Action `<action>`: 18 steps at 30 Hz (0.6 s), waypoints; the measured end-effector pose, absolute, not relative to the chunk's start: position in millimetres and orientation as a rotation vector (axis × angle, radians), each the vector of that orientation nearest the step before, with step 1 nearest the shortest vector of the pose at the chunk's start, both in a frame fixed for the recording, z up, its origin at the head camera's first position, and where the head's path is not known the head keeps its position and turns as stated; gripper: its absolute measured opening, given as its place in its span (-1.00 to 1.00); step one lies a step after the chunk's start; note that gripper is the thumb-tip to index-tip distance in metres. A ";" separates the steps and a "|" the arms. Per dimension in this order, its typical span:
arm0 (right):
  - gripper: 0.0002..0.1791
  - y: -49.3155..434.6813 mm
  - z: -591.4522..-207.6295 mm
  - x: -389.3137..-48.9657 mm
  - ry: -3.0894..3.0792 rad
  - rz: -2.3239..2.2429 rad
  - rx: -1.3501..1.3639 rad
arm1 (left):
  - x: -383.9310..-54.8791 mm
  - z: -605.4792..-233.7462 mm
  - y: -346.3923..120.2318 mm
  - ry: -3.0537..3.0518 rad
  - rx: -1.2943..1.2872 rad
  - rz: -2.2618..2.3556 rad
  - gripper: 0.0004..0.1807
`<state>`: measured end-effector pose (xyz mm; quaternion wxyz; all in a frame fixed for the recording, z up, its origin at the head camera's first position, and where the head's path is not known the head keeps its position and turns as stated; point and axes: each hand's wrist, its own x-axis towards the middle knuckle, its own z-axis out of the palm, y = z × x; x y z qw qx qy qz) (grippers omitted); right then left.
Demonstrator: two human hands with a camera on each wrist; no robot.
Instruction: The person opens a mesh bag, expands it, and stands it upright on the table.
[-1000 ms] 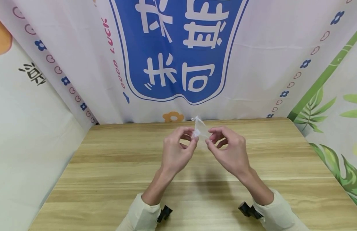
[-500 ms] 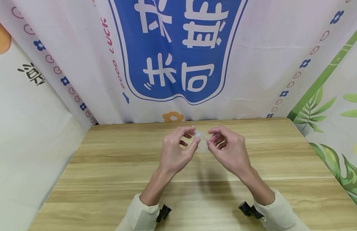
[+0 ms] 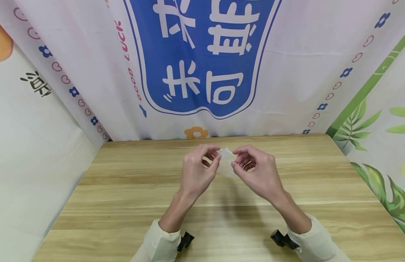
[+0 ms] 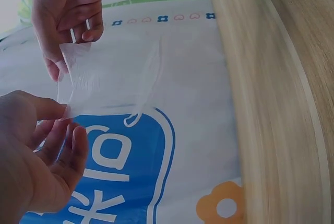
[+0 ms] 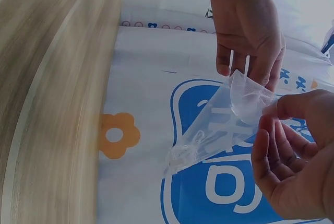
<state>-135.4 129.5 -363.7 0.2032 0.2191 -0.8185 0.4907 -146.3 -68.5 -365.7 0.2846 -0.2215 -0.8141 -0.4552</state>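
A small, sheer white drawstring tea bag [image 3: 226, 162] is stretched in the air between my two hands, above the table. My left hand [image 3: 197, 169] pinches one side of it with thumb and forefinger. At its other side, the right hand [image 3: 259, 169] holds the edge with its fingertips. In the left wrist view, the tea bag [image 4: 104, 80] is spread flat, with a thin string loop [image 4: 133, 120] at its far end. A folded flap shows near my fingers on the tea bag [image 5: 214, 122] in the right wrist view. Nothing is visible inside it.
The wood-grain tabletop [image 3: 140, 207] lies beneath my hands. Behind its far edge hangs a printed cloth [image 3: 287, 83] with a blue panel. White cloth [image 3: 51, 153] borders the left side, and leaf-printed cloth [image 3: 382, 153] the right.
A second ago the bag's pointed end stood up above my fingertips; now it sits lower between the hands. My left thumb and forefinger were apart half a second ago and have closed together since.
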 end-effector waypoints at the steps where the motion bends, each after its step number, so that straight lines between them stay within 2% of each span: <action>1: -0.74 129.5 -363.8 -135.4 -2.277 1.376 0.620 | -146.2 -365.8 -68.5 -2.177 -0.592 -1.221 -0.79; 18: -0.72 130.3 -364.1 -135.9 -2.213 1.442 0.688 | -146.9 -367.5 -69.1 -2.169 -0.534 -1.263 -0.78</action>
